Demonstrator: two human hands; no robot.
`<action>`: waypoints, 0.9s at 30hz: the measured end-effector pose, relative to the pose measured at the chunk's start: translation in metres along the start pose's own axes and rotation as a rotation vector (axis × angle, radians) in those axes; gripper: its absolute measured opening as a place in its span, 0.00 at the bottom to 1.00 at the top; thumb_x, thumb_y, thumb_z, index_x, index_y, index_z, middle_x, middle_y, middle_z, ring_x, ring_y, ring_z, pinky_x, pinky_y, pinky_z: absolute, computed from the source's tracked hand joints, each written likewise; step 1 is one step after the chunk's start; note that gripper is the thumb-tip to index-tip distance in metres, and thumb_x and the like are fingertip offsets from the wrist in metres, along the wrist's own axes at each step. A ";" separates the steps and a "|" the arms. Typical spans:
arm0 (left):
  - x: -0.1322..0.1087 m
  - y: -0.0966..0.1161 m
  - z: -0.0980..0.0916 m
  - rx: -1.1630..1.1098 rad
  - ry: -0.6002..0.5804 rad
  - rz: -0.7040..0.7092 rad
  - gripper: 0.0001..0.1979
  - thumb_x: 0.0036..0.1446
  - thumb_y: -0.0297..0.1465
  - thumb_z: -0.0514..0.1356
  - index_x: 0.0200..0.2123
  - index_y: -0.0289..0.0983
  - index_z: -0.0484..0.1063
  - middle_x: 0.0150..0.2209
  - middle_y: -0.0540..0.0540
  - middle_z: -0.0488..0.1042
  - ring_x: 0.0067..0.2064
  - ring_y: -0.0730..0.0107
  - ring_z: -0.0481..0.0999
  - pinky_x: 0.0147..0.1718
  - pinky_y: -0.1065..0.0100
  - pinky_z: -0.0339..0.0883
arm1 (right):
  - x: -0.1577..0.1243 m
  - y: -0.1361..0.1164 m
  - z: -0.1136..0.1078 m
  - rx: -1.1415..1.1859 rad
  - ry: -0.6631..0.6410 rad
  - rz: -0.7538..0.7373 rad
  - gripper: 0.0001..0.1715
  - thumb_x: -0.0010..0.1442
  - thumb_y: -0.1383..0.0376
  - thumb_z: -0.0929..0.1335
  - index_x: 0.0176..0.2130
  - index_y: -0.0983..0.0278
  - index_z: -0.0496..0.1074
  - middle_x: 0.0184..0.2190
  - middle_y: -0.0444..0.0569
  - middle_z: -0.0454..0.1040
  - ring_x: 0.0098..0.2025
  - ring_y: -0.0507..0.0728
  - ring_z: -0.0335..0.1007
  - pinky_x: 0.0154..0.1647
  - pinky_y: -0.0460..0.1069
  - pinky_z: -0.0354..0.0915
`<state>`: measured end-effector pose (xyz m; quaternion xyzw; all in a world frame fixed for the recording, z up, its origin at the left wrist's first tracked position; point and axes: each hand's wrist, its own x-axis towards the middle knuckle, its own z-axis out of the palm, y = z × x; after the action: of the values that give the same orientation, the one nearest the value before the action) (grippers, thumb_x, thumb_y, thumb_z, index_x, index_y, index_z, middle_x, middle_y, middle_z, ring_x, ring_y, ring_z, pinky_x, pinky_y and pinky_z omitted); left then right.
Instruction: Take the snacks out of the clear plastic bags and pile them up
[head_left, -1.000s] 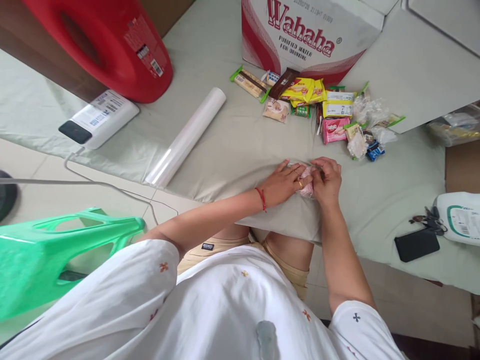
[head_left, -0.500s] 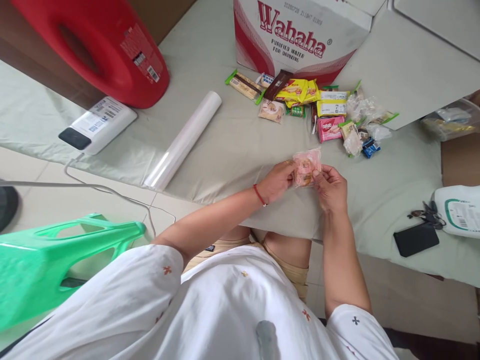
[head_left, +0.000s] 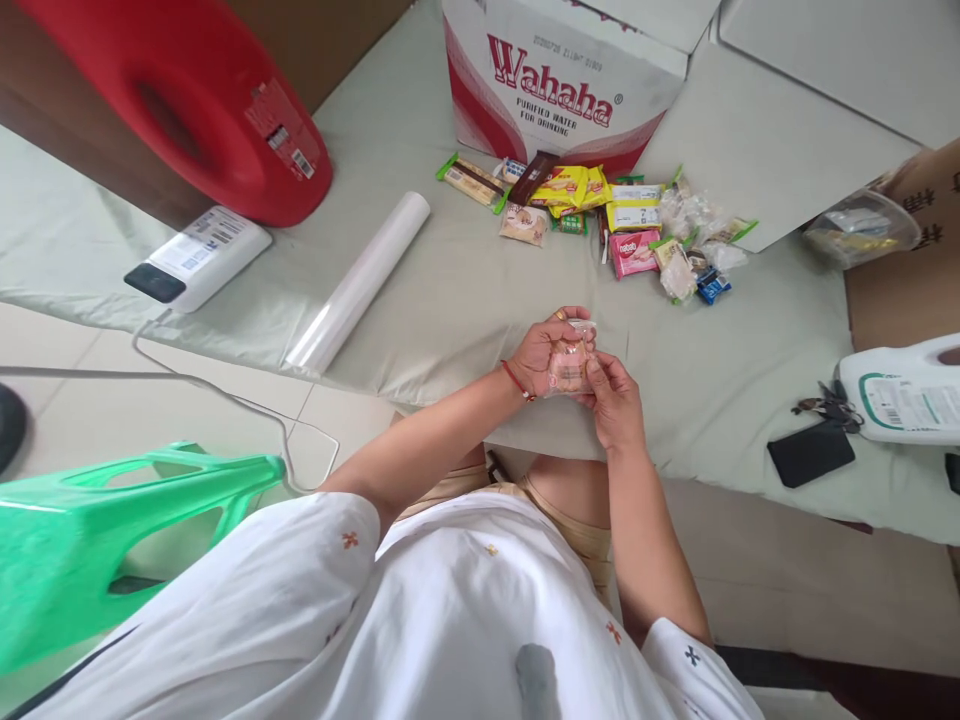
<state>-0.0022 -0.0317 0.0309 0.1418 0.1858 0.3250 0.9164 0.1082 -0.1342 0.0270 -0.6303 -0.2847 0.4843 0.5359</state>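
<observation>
Pink packet (head_left: 570, 368) is held between both hands, over the surface (head_left: 465, 290) near its front edge. Left hand (head_left: 534, 360) grips its left side toward the far end; right hand (head_left: 619, 405) pinches the right side, closer to front edge. Neither hand nearer, both in contact. Long axis looks roughly square to front edge, far end leaning slightly right. Snack pile (head_left: 634, 214) well apart, beyond and right.

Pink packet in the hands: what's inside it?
Something tan shows through the clear, pink-printed packet; I can't tell what. The left hand and right hand cover parts, hiding anything beneath.
</observation>
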 end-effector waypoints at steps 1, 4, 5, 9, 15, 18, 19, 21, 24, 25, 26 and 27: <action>0.001 -0.004 -0.001 -0.023 0.006 -0.005 0.19 0.44 0.21 0.61 0.42 0.40 0.68 0.29 0.53 0.73 0.31 0.73 0.74 0.33 0.68 0.68 | -0.002 0.000 -0.004 -0.015 -0.007 0.006 0.32 0.56 0.41 0.75 0.49 0.58 0.75 0.43 0.46 0.79 0.40 0.55 0.76 0.32 0.48 0.75; 0.003 -0.015 -0.001 -0.067 0.019 -0.036 0.18 0.46 0.23 0.61 0.43 0.40 0.69 0.31 0.52 0.74 0.32 0.71 0.76 0.35 0.67 0.70 | -0.003 0.001 -0.017 -0.102 -0.017 -0.035 0.29 0.58 0.40 0.73 0.47 0.58 0.73 0.41 0.45 0.78 0.37 0.55 0.75 0.28 0.49 0.75; 0.004 -0.018 -0.001 -0.077 0.018 -0.046 0.18 0.48 0.24 0.62 0.44 0.40 0.70 0.32 0.51 0.75 0.34 0.70 0.77 0.36 0.66 0.71 | -0.003 0.001 -0.020 -0.125 -0.007 -0.059 0.27 0.58 0.41 0.74 0.44 0.58 0.73 0.37 0.44 0.77 0.34 0.55 0.73 0.27 0.48 0.74; 0.006 -0.025 0.004 -0.069 0.035 -0.059 0.17 0.58 0.37 0.67 0.49 0.41 0.72 0.40 0.46 0.80 0.40 0.63 0.81 0.39 0.62 0.75 | 0.001 0.003 -0.030 -0.130 0.168 -0.167 0.25 0.59 0.42 0.73 0.38 0.57 0.68 0.28 0.40 0.70 0.27 0.53 0.66 0.25 0.48 0.70; 0.001 -0.031 0.010 0.154 -0.097 -0.163 0.20 0.49 0.34 0.76 0.43 0.33 0.79 0.35 0.45 0.80 0.30 0.70 0.77 0.26 0.70 0.67 | -0.003 0.006 -0.029 -0.293 0.269 -0.295 0.23 0.64 0.41 0.69 0.41 0.57 0.69 0.37 0.44 0.76 0.32 0.53 0.71 0.31 0.48 0.72; 0.002 -0.032 0.010 0.135 -0.120 -0.135 0.21 0.47 0.32 0.76 0.45 0.32 0.80 0.39 0.43 0.81 0.31 0.72 0.78 0.24 0.72 0.63 | -0.004 0.007 -0.026 -0.203 0.226 -0.255 0.25 0.65 0.40 0.67 0.45 0.56 0.69 0.41 0.45 0.78 0.35 0.54 0.75 0.30 0.48 0.73; 0.002 -0.033 0.009 0.117 -0.124 -0.123 0.21 0.47 0.32 0.76 0.46 0.33 0.80 0.39 0.43 0.81 0.32 0.71 0.78 0.24 0.72 0.64 | -0.004 0.007 -0.026 -0.177 0.229 -0.235 0.26 0.64 0.39 0.67 0.47 0.56 0.69 0.41 0.45 0.78 0.35 0.55 0.76 0.29 0.48 0.73; 0.002 -0.034 0.007 0.099 -0.122 -0.097 0.22 0.47 0.33 0.76 0.46 0.33 0.80 0.38 0.44 0.81 0.32 0.71 0.78 0.25 0.72 0.65 | -0.005 0.006 -0.028 -0.148 0.230 -0.179 0.28 0.62 0.39 0.69 0.47 0.57 0.69 0.40 0.45 0.79 0.34 0.54 0.77 0.30 0.49 0.74; -0.001 -0.034 0.004 0.134 -0.150 -0.101 0.24 0.49 0.37 0.75 0.48 0.33 0.79 0.32 0.45 0.80 0.27 0.70 0.76 0.26 0.69 0.66 | -0.010 0.003 -0.031 -0.111 0.144 -0.034 0.31 0.57 0.37 0.73 0.41 0.59 0.70 0.29 0.44 0.78 0.26 0.53 0.74 0.25 0.47 0.71; -0.002 -0.032 0.003 0.143 -0.185 -0.136 0.25 0.50 0.40 0.74 0.49 0.33 0.78 0.31 0.45 0.80 0.26 0.68 0.76 0.27 0.67 0.68 | -0.012 0.002 -0.032 -0.090 0.118 0.004 0.31 0.55 0.37 0.74 0.38 0.59 0.69 0.26 0.42 0.77 0.23 0.51 0.72 0.22 0.46 0.68; -0.004 -0.031 0.002 0.135 -0.212 -0.168 0.27 0.51 0.42 0.73 0.50 0.34 0.78 0.32 0.44 0.80 0.27 0.66 0.77 0.29 0.64 0.70 | -0.015 0.001 -0.032 -0.067 0.102 0.028 0.32 0.54 0.36 0.74 0.36 0.59 0.69 0.24 0.41 0.75 0.20 0.50 0.68 0.18 0.44 0.64; -0.005 -0.028 0.002 0.109 -0.217 -0.183 0.28 0.51 0.43 0.73 0.51 0.35 0.77 0.35 0.43 0.81 0.30 0.63 0.79 0.33 0.61 0.72 | -0.018 0.001 -0.032 -0.041 0.097 0.040 0.32 0.53 0.36 0.74 0.35 0.59 0.68 0.22 0.40 0.74 0.17 0.49 0.65 0.16 0.44 0.60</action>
<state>0.0100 -0.0566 0.0232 0.2084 0.1151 0.2123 0.9478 0.1309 -0.1631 0.0301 -0.6694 -0.2552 0.4579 0.5263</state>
